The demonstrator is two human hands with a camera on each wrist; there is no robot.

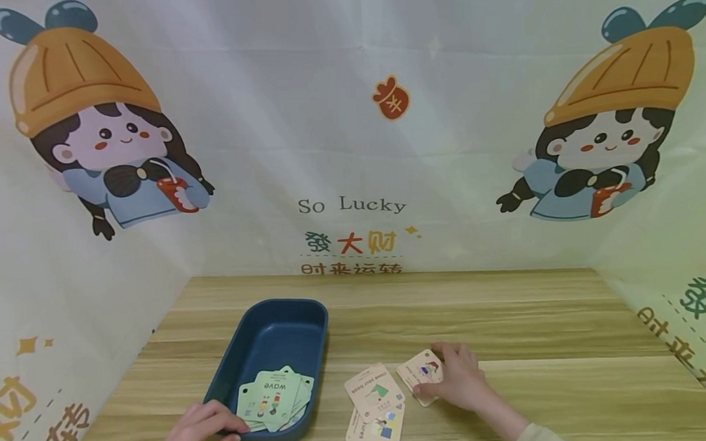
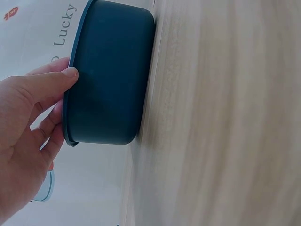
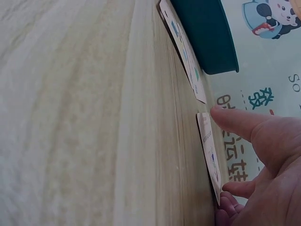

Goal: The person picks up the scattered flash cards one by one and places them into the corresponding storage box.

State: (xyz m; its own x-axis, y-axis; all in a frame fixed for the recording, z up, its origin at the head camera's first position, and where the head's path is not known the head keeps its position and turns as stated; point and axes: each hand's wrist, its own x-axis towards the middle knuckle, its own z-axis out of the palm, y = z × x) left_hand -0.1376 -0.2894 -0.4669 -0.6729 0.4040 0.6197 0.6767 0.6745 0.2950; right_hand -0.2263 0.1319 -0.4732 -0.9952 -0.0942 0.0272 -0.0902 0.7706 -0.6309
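My left hand (image 1: 199, 435) pinches the near-left rim of a deep blue rectangular box (image 1: 323, 355); in the left wrist view the thumb (image 2: 70, 73) lies against its outer wall. Inside the box's near end is a loose pile of light green cards (image 1: 272, 398), the top one reading "wave". My right hand (image 1: 460, 378) spans a pinkish picture card (image 1: 419, 373) on the table, thumb and fingers at its edges. Left of that card, two more pinkish cards overlap: a "close your book" card (image 1: 374, 389) on top of another card (image 1: 367, 439).
The wood-grain table (image 1: 513, 312) carries the box on the left and the cards in the middle. A white printed curtain (image 1: 349, 147) with cartoon figures and lettering encloses the back and both sides.
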